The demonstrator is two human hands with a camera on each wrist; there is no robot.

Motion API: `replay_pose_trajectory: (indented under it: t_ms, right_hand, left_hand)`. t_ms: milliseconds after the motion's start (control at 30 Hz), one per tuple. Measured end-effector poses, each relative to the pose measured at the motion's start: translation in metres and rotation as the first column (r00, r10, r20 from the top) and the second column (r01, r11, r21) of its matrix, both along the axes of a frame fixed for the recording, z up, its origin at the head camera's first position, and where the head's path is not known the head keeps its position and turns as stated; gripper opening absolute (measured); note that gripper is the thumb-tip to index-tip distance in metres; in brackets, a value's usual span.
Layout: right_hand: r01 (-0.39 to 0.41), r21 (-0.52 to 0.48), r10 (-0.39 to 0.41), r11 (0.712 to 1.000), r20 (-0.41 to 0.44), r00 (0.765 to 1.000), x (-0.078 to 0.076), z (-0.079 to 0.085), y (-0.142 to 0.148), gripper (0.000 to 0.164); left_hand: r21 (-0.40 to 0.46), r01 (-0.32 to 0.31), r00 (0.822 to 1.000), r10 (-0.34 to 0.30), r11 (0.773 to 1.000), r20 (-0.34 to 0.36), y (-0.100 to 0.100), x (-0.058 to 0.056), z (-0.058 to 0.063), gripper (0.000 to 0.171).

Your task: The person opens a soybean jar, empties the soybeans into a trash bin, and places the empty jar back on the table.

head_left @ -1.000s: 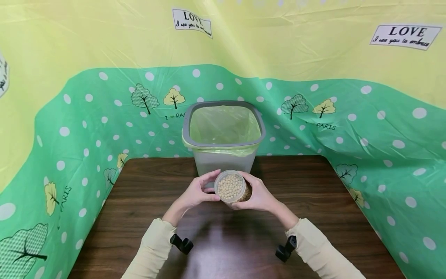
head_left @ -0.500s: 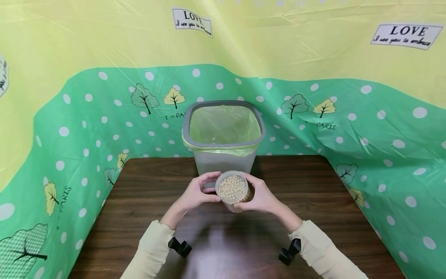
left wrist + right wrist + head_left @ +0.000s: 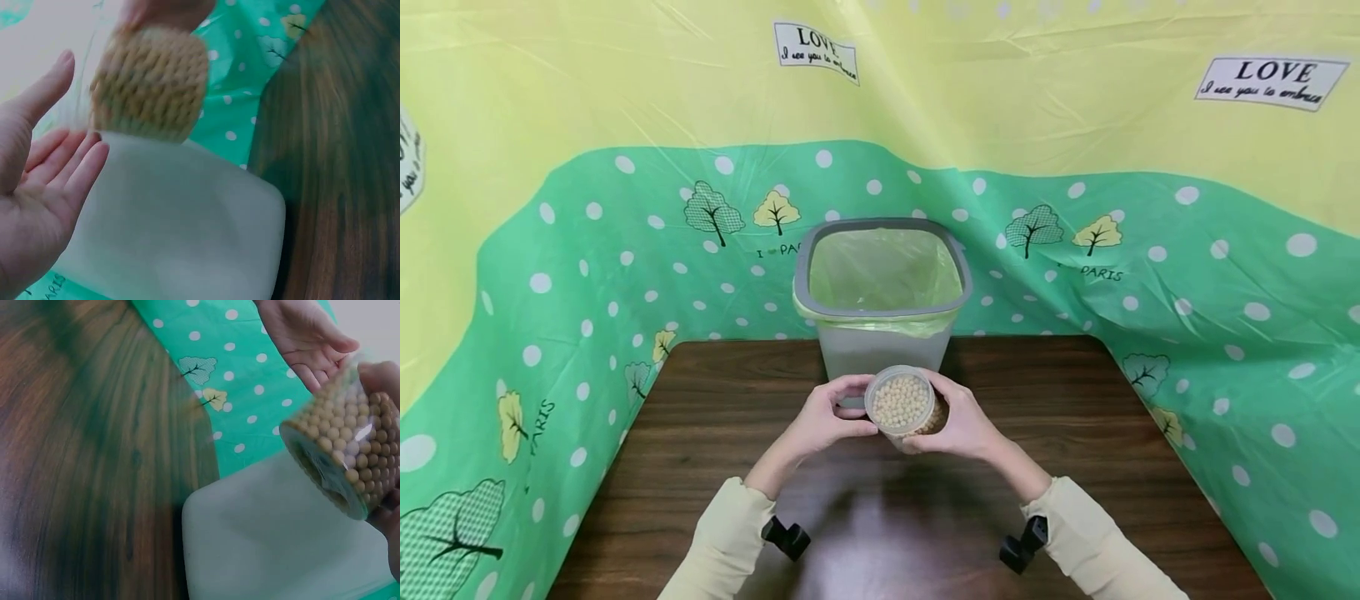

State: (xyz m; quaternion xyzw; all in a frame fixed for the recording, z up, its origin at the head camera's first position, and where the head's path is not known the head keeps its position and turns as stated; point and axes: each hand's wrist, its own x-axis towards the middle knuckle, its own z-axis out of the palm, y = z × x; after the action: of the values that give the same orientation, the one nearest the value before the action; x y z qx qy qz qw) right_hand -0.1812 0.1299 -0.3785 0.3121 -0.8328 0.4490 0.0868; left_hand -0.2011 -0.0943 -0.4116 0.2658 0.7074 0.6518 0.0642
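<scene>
A clear round jar [image 3: 902, 402] full of pale, round, bean-like balls is held up above the table, its top tilted toward the head camera. My right hand [image 3: 964, 423] grips its side, thumb in front. At the jar's left rim is my left hand [image 3: 826, 418], thumb and fingers spread around that edge. Those fingers look fairly straight in the left wrist view, beside the clear upper end of the jar [image 3: 150, 84]; firm contact cannot be made out. The jar's base [image 3: 322, 472] faces downward in the right wrist view.
Just behind the hands stands a grey bin [image 3: 883, 350] with a pale green liner [image 3: 880, 267]. Under everything is a dark wooden table [image 3: 737, 375]. A green and yellow printed cloth [image 3: 625, 200] hangs around the back and sides.
The jar has shifted slightly right, and its tilt varies a little. My right wrist has moved slightly outward. Both hands stay at the jar.
</scene>
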Motion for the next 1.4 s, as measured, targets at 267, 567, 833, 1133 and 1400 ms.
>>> replay_pose_trajectory:
  t_ms: [267,567,833,1133,1400]
  right_hand:
    - [-0.075,0.019,0.074,0.997,0.043,0.996,-0.002,-0.004,0.003,0.081]
    - [-0.025,0.003,0.025,1.0,-0.02,0.999,-0.002,-0.008,0.002,0.082]
    - [-0.114,0.052,0.113,0.992,0.022,0.993,-0.016,-0.03,0.011,0.087]
    - [-0.033,-0.004,0.032,0.999,-0.138,0.99,-0.016,-0.044,0.006,0.088]
    - [0.056,-0.029,-0.061,0.998,-0.283,0.957,-0.019,-0.054,0.004,0.086]
  left_hand:
    - [0.034,0.125,0.992,-0.125,0.992,0.002,-0.003,-0.004,-0.005,0.073]
    - [0.067,0.03,1.0,-0.03,0.997,0.007,0.003,0.001,-0.002,0.071]
    - [-0.025,0.104,0.994,-0.105,0.994,-0.034,0.001,0.005,0.012,0.08]
    - [-0.07,0.001,0.999,-0.004,0.998,-0.045,0.006,0.015,0.024,0.075]
    - [-0.025,-0.11,0.989,0.107,0.994,-0.107,0.013,0.018,0.021,0.071]
